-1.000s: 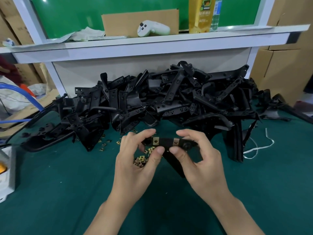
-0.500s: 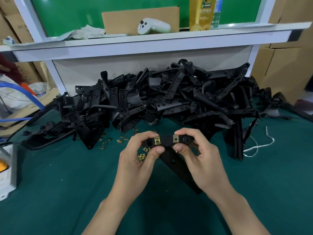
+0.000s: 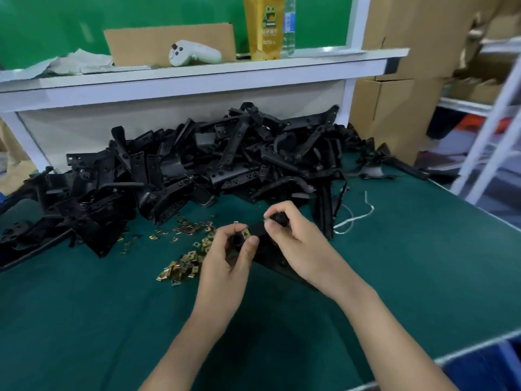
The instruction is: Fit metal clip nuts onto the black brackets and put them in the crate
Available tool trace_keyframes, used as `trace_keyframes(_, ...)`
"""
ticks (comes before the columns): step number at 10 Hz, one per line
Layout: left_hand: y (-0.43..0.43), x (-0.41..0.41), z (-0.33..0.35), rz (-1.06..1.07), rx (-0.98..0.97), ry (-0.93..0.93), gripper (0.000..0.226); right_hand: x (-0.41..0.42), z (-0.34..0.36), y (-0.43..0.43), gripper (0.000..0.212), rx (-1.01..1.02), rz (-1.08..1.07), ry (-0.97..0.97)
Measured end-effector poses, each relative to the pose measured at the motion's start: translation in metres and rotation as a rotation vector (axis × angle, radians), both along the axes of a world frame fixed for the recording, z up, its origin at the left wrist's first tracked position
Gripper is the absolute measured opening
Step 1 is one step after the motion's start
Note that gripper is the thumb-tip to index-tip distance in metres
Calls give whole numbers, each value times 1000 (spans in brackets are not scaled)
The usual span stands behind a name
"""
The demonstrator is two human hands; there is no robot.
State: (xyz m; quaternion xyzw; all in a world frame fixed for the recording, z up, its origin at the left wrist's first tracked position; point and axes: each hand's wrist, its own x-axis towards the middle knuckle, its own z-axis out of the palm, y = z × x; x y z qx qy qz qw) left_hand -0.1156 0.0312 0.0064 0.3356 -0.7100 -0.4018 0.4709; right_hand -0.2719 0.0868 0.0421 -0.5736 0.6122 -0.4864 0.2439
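Observation:
Both my hands hold one black bracket (image 3: 258, 230) just above the green table. My left hand (image 3: 229, 253) pinches its left end, thumb beside a brass clip nut (image 3: 245, 234) fitted on the bracket. My right hand (image 3: 293, 238) grips the bracket's right end, fingers curled over it; the bracket's lower part runs under my right palm. A loose heap of brass clip nuts (image 3: 183, 266) lies on the cloth to the left of my hands. A big pile of black brackets (image 3: 203, 170) fills the back of the table. A blue crate (image 3: 485, 368) shows at the bottom right corner.
A white shelf (image 3: 197, 77) above the pile carries a game controller (image 3: 191, 53), a cardboard piece and a yellow pouch. Cardboard boxes (image 3: 394, 117) stand at the right. A white string (image 3: 355, 215) lies right of my hands. The table edge (image 3: 479, 345) runs along the lower right.
The view has swung to the right, bringing the table's right edge and the blue crate in. The bracket has tilted in my hands; only one fitted nut shows now.

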Motion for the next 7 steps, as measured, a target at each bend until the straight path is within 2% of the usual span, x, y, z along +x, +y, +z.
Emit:
trace_keyframes(1,28,-35,3,-102,23,-6,22,-25,7,33,10,25,-132,12)
trace_keyframes(2,63,-79,7,-209,74,11,9,-54,10,76,13,25,-360,37)
trace_keyframes(3,111,-130,8,-325,128,78,13,-87,12,129,17,11,-604,85)
trace_keyframes(4,166,-186,6,-429,175,113,9,-123,14,187,32,6,-883,194)
trace_keyframes(5,228,-247,6,-603,241,-12,29,-152,17,250,50,-5,-1301,352)
trace_keyframes(6,280,-288,9,-739,231,-283,54,-174,15,301,48,-71,-1531,305)
trace_keyframes(7,288,-284,4,-755,211,-292,54,-180,5,318,42,-110,-1543,240)
